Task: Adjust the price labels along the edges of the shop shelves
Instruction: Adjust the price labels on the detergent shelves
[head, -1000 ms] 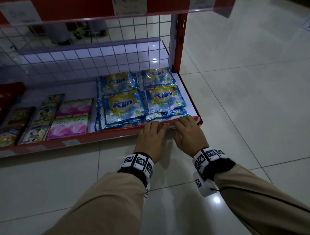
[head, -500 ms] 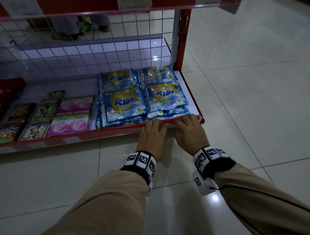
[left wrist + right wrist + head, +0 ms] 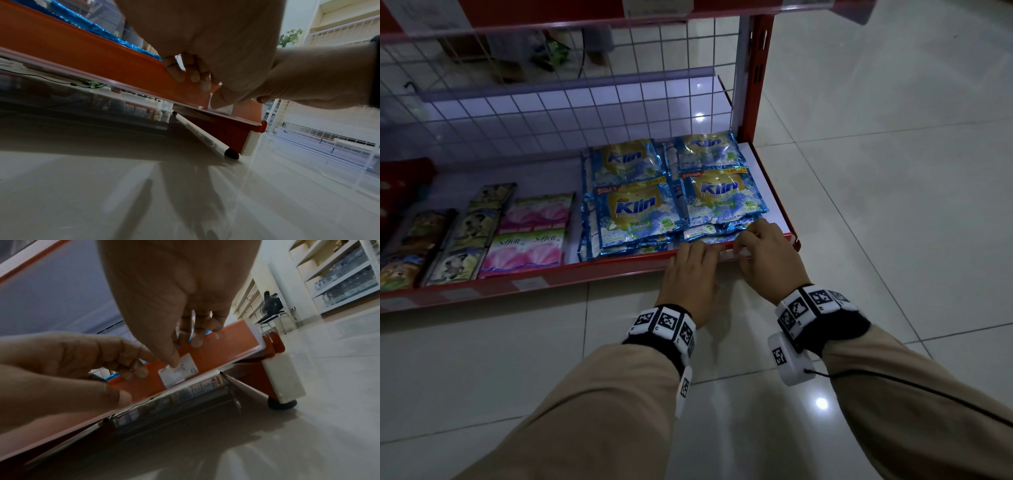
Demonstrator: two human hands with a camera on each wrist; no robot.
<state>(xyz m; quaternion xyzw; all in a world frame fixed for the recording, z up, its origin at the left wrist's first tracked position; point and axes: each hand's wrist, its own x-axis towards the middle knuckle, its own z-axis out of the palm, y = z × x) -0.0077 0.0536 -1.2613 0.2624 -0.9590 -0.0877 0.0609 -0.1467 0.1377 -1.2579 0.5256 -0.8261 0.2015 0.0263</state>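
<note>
The price label (image 3: 178, 371) you are working on is a small white paper slip with handwritten figures, sitting in the clear strip along the red front edge (image 3: 619, 265) of the bottom shelf, near its right end and just below the So Klin detergent sachets (image 3: 724, 197); from the sachets it lies at about 6 o'clock. Your right hand (image 3: 768, 255) has its thumb tip pressed on the slip's upper left corner while its fingers curl over the top of the lip, so it pinches the edge with the label under the thumb. Your left hand (image 3: 693, 274) sits just beside it at 9 o'clock, fingers bent onto the top of the lip and thumb against the red face, touching the strip rather than the paper; whether it grips hard, you cannot tell from these views. Judge the slip as near weightless, thin and floppy: it will likely buckle or crease if you push from one corner, and it may slide easily behind smooth plastic. Better to press flat with the thumb pad near the slip's middle and drag sideways, keeping the left hand steadying the strip. The strip itself looks stiff yet springy; prising it too far could pop it off the lip. The slip sits slightly skewed in the right wrist view.
</note>
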